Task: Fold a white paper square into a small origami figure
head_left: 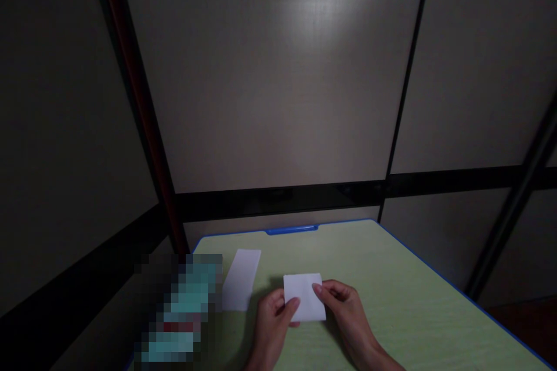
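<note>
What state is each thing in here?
White paper square: held; folded or single, unclear.
Left hand: pinching its left side, thumb on top.
Right hand: pinching its right side, thumb on top.
White paper strip: lying flat on the green tabletop.
Pixelated teal object: state unclear.

A flat, squarish white paper (305,297) is held.

The left hand (273,320) and the right hand (347,306) are near each other, both in a pinching pose. I see both thumbs (290,306) pointing inward, the fingers (340,287) bent, and the right forearm (379,356) slanting outward.
</note>
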### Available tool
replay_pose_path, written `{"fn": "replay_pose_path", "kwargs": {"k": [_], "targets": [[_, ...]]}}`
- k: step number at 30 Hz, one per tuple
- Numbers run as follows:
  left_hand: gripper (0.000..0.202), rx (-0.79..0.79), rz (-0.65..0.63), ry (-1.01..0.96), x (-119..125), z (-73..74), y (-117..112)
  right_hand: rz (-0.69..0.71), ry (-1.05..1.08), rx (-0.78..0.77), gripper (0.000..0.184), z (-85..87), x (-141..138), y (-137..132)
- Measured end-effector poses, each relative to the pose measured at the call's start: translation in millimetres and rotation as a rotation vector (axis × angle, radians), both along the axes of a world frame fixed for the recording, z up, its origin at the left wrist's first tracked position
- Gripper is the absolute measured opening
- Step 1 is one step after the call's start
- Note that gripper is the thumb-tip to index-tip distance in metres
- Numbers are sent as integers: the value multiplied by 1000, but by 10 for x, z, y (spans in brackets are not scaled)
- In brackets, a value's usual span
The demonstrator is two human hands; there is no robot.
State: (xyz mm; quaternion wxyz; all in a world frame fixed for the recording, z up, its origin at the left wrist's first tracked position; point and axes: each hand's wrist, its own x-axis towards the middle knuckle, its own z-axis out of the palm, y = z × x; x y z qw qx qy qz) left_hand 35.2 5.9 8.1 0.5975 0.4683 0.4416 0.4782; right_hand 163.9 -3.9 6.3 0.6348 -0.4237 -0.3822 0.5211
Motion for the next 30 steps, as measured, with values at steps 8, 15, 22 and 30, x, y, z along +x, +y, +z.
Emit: {"fn": "replay_pose_path", "kwargs": {"k": [8,15,22,30], "targets": [[31,49,-26,-2,-11,-16,-3,-10,-24,-18,18,3,-6,-7],[24,136,-35,-57,29,-4,-20,-80,-99,-4,21,11,-13,18],[24,135,-9,-81,9,25,-42,111,50,-11,15,29,-41,-15],[20,152,13,-108,6,23,-46,224,-78,6,16,90,-82,-72]]}}
